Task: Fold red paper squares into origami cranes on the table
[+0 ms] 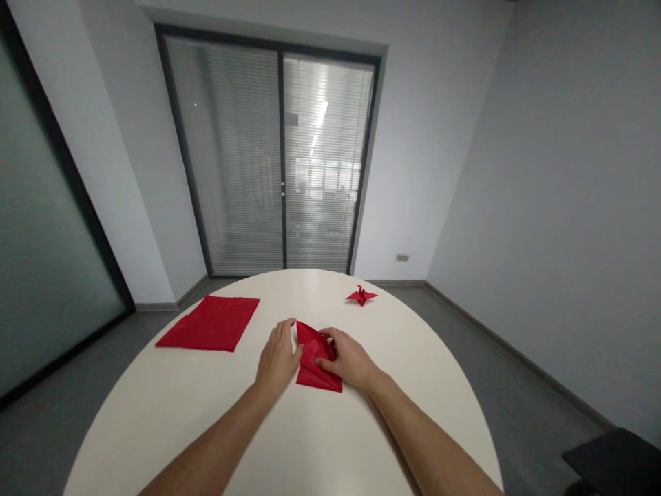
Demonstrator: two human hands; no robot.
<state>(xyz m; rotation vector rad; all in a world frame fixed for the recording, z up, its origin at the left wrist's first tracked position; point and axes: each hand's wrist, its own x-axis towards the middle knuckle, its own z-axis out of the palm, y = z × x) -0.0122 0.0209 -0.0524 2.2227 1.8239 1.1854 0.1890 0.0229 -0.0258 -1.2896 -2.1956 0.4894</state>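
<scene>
A partly folded sheet of red paper [312, 375] lies on the round table in front of me, with creases and a raised flap along its upper part. My left hand [277, 357] is at the paper's left edge, its fingers curled and its thumb against the border. From the other side, my right hand [350, 358] grips the folded layers, thumb on top and fingers bent over the right edge. The undersides of the paper and some fingertips are hidden.
A red paper crane [362, 296] stands near the far right edge of the white table [248, 455]. Flat red sheets [211, 324] lie at the left. A dark seat [614, 461] is at the lower right. Beyond the table is a glass door with blinds [232, 158].
</scene>
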